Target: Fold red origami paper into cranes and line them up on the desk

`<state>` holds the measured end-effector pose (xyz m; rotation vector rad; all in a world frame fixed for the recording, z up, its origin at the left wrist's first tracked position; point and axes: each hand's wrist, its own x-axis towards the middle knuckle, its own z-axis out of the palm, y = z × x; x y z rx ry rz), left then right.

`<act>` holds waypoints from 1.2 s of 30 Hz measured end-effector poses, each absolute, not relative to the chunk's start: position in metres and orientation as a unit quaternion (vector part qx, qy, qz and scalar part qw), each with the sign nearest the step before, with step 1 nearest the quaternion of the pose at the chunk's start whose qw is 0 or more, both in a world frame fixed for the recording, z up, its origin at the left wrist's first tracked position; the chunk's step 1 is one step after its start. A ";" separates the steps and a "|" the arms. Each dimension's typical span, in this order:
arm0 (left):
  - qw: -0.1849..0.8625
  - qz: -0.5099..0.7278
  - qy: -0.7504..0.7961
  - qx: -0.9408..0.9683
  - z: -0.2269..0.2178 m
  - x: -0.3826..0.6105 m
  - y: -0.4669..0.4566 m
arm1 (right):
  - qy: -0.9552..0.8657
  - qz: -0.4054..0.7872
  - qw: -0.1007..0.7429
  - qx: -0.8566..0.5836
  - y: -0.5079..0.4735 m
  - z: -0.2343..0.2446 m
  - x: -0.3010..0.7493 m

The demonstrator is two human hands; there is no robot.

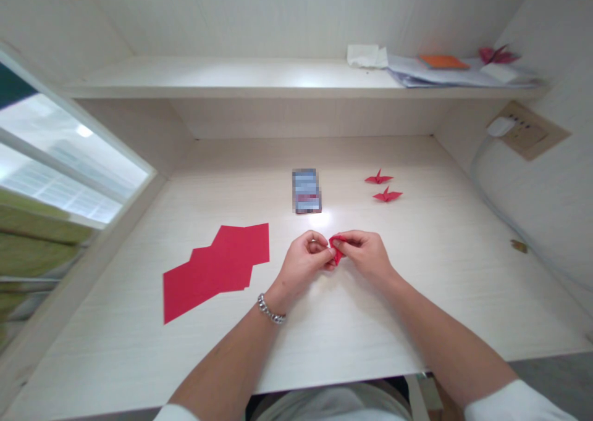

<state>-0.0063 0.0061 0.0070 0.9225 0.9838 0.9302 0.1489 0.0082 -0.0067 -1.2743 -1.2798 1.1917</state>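
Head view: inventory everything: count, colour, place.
Desk: 1, pale, centre
Shelf: 1, pale, top
Folded paper: 1, red, near centre
Phone: 1, bluish screen, beyond folded paper
Paper cranes: 2, red, right of phone
Paper sheets: several overlapping, red, desk left
Crumpled paper: 1, white, shelf
Loose papers: uncounted, white, shelf right
Flat pad: 1, orange, on loose papers
Folded ornament: 1, dark red, shelf right
Wall socket: 1, beige, far right
Charger with cable: 1, white, in wall socket
Unclear item: 1, brownish, desk right
Fabric: uncounted, olive, left edge
Bracelet: 1, silver, left wrist
Sleeves: 2, white, bottom
Left hand: 1, at folded paper
Right hand: 1, pinching folded paper
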 end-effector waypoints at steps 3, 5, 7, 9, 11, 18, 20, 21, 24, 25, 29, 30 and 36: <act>0.683 0.418 0.440 0.406 0.009 -0.005 0.005 | -0.524 0.467 0.480 -0.525 0.007 -0.005 0.148; 0.681 0.420 0.442 0.406 0.010 -0.005 0.005 | -0.528 0.458 0.484 -0.526 0.006 -0.005 0.148; 0.676 0.421 0.445 0.409 0.010 -0.004 0.005 | -0.530 0.446 0.490 -0.529 0.006 -0.005 0.148; 0.675 0.419 0.447 0.412 0.008 -0.004 0.005 | -0.532 0.433 0.495 -0.533 0.006 -0.005 0.148; 0.678 0.415 0.446 0.412 0.007 -0.003 0.005 | -0.533 0.424 0.499 -0.536 0.006 -0.005 0.149; 0.706 0.404 0.429 0.393 0.007 -0.005 0.004 | -0.517 0.418 0.509 -0.546 0.008 -0.007 0.150; 0.722 0.397 0.416 0.385 0.007 -0.007 0.004 | -0.507 0.419 0.516 -0.548 0.009 -0.008 0.151; 0.732 0.391 0.409 0.380 0.008 -0.008 0.004 | -0.502 0.420 0.521 -0.547 0.009 -0.008 0.152; 0.755 0.379 0.395 0.360 0.008 -0.008 0.004 | -0.489 0.433 0.533 -0.538 0.010 -0.009 0.152; 0.759 0.378 0.393 0.355 0.008 -0.008 0.004 | -0.488 0.436 0.534 -0.535 0.010 -0.009 0.152; 0.763 0.382 0.394 0.342 0.006 -0.006 0.003 | -0.497 0.435 0.534 -0.528 0.009 -0.009 0.150; 0.761 0.385 0.395 0.341 0.005 -0.006 0.003 | -0.498 0.434 0.534 -0.528 0.008 -0.009 0.150; 0.746 0.396 0.408 0.345 0.002 -0.006 0.003 | -0.503 0.420 0.528 -0.540 0.009 -0.010 0.150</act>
